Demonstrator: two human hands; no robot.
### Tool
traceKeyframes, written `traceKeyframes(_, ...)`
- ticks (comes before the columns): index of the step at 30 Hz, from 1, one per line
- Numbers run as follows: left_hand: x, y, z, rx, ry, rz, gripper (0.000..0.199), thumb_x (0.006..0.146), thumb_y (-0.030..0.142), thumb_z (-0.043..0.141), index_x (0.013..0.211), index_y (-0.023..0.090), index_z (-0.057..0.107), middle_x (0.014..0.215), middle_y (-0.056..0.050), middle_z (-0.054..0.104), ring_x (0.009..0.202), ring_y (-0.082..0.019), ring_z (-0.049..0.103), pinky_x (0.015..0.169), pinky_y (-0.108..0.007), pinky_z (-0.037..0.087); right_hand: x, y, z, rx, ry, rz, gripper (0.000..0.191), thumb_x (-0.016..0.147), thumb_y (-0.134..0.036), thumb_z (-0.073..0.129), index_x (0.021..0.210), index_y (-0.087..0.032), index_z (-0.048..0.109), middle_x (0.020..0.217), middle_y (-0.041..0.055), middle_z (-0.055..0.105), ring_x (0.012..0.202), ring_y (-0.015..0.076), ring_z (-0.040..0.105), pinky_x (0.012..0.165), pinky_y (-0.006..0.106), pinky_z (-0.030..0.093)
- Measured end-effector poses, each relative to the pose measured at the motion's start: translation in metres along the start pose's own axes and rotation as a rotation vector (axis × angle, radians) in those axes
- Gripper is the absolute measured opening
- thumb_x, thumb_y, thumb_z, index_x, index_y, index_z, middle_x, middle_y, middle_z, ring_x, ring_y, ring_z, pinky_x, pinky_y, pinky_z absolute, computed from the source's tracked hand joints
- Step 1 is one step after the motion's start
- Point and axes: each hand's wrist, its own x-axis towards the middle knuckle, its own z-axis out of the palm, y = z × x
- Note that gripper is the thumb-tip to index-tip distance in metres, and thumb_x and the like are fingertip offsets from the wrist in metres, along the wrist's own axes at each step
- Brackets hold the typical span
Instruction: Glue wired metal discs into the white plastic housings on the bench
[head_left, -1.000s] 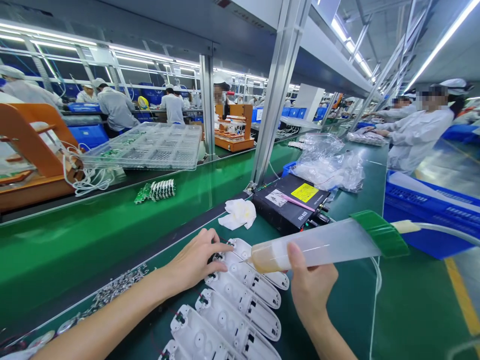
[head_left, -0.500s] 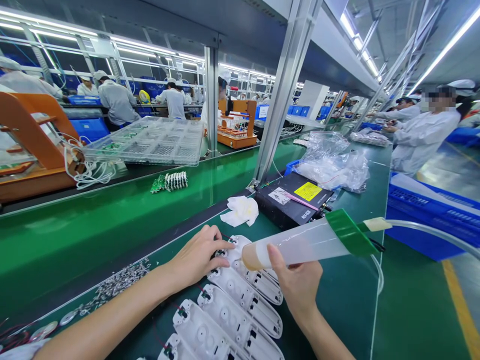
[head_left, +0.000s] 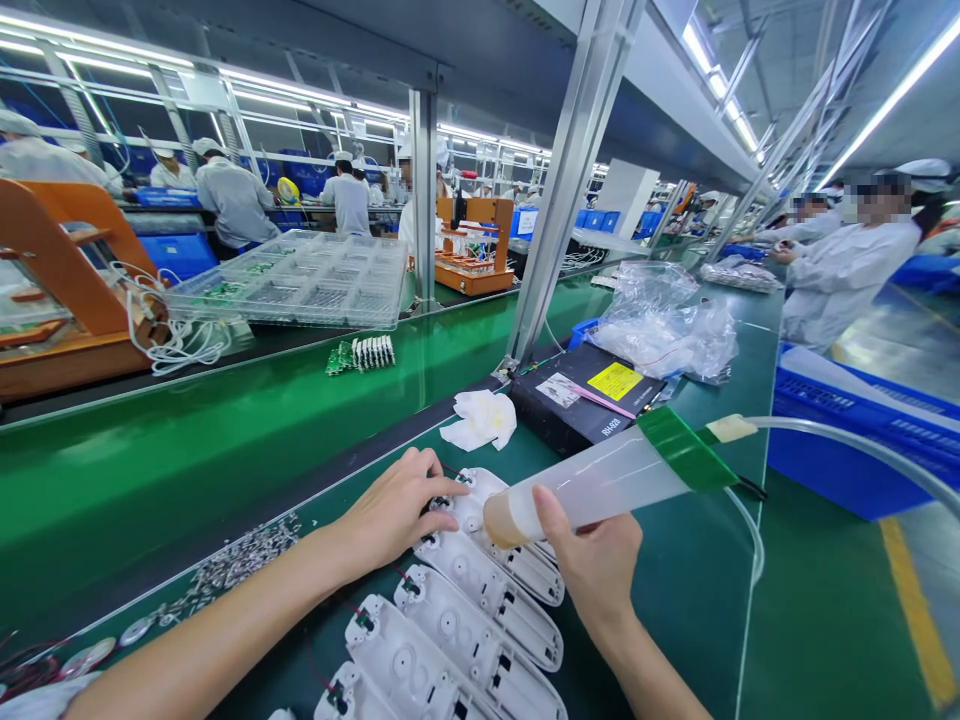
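My right hand (head_left: 600, 560) is wrapped around a translucent dispensing syringe (head_left: 592, 490) with a green cap and an air hose at its rear. The syringe is tilted, its brownish front end low over the farthest white plastic housings; its tip is hidden. My left hand (head_left: 405, 505) grips the near end of a white plastic housing (head_left: 480, 485), thumb and forefinger at its rim. More open white housings (head_left: 450, 625) lie side by side towards me, with small green boards and red wires at their ends.
Small metal parts (head_left: 247, 555) lie left of my forearm. Beyond the housings are a crumpled white tissue (head_left: 480, 420) and a black controller box (head_left: 577, 395). A green conveyor (head_left: 187, 440) carries a stack of circuit boards (head_left: 364, 354). A metal post (head_left: 559, 190) rises behind.
The circuit boards have moved right along the conveyor. The syringe's capped end has shifted slightly left and up, while its front end stays over the housings. My left hand is almost still.
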Motion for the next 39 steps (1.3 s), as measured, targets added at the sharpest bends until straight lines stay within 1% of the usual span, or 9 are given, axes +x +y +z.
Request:
traceKeyframes(4,0.000,0.000,0.000,0.006,-0.002,0.000,0.035,0.081,0.018,0.068,0.114,0.026,0.061,0.089,-0.003,0.047,0.085,-0.020,0.045,0.075,-0.033,0.042,0.002,0.002,-0.002,-0.043,0.011,-0.020,0.035,0.073,-0.049,0.064,0.068,-0.015,0.064,0.062,0.0048,0.064,0.054,0.0191,0.060,0.047,0.026,0.047)
traceKeyframes(8,0.001,-0.002,-0.001,0.010,-0.017,0.007,0.036,0.080,0.019,0.068,0.115,0.027,0.060,0.089,-0.003,0.048,0.084,-0.020,0.046,0.075,-0.033,0.042,0.005,0.007,-0.002,-0.082,0.039,-0.084,0.037,0.073,-0.050,0.063,0.066,-0.014,0.064,0.061,0.0066,0.065,0.053,0.0208,0.061,0.045,0.028,0.048)
traceKeyframes(11,0.001,-0.003,-0.001,0.013,-0.024,0.006,0.037,0.081,0.019,0.068,0.115,0.027,0.060,0.089,-0.003,0.048,0.084,-0.020,0.046,0.074,-0.033,0.042,0.007,0.010,-0.003,-0.082,0.047,-0.153,0.036,0.072,-0.049,0.064,0.065,-0.014,0.064,0.059,0.0064,0.065,0.050,0.0212,0.062,0.043,0.027,0.049)
traceKeyframes(15,0.001,-0.003,-0.001,0.015,-0.029,0.006,0.036,0.081,0.020,0.067,0.116,0.027,0.059,0.089,-0.003,0.048,0.084,-0.020,0.045,0.074,-0.034,0.042,0.009,0.012,-0.003,-0.069,0.026,-0.218,0.031,0.073,-0.043,0.065,0.064,-0.014,0.065,0.058,0.0054,0.065,0.047,0.0200,0.062,0.039,0.024,0.049)
traceKeyframes(20,0.001,-0.002,-0.001,0.012,-0.036,0.008,0.036,0.082,0.020,0.067,0.116,0.026,0.059,0.089,-0.003,0.048,0.084,-0.020,0.045,0.075,-0.035,0.042,0.007,0.015,0.000,-0.074,0.039,-0.245,0.033,0.073,-0.047,0.064,0.063,-0.015,0.065,0.058,0.0048,0.064,0.047,0.0194,0.061,0.040,0.024,0.048)
traceKeyframes(24,0.001,-0.003,-0.001,0.008,-0.037,0.007,0.036,0.082,0.020,0.067,0.117,0.027,0.059,0.090,-0.003,0.048,0.085,-0.020,0.046,0.076,-0.035,0.042,0.004,0.016,0.000,-0.096,0.061,-0.187,0.037,0.074,-0.051,0.063,0.064,-0.015,0.064,0.059,0.0054,0.064,0.049,0.0198,0.061,0.043,0.027,0.048)
traceKeyframes(30,0.001,-0.002,-0.002,0.011,-0.036,0.003,0.036,0.081,0.020,0.067,0.116,0.026,0.059,0.090,-0.003,0.049,0.085,-0.021,0.046,0.075,-0.034,0.042,0.001,0.007,-0.003,-0.089,0.059,-0.053,0.041,0.072,-0.054,0.063,0.064,-0.015,0.063,0.060,0.0064,0.064,0.053,0.0210,0.061,0.046,0.028,0.047)
traceKeyframes(37,0.001,-0.002,-0.001,0.007,-0.034,0.003,0.036,0.082,0.020,0.067,0.116,0.026,0.060,0.090,-0.004,0.048,0.085,-0.021,0.046,0.076,-0.034,0.043,0.002,0.003,-0.005,0.000,0.055,0.049,0.034,0.063,-0.049,0.069,0.064,-0.016,0.064,0.060,0.0052,0.064,0.054,0.0209,0.060,0.050,0.030,0.049)
traceKeyframes(39,0.001,-0.002,-0.001,0.002,-0.034,0.002,0.036,0.081,0.020,0.067,0.116,0.026,0.060,0.089,-0.003,0.048,0.085,-0.021,0.046,0.076,-0.034,0.043,0.004,0.004,-0.005,0.044,0.050,0.094,0.034,0.062,-0.049,0.070,0.063,-0.016,0.063,0.058,0.0048,0.062,0.051,0.0201,0.059,0.048,0.030,0.049)
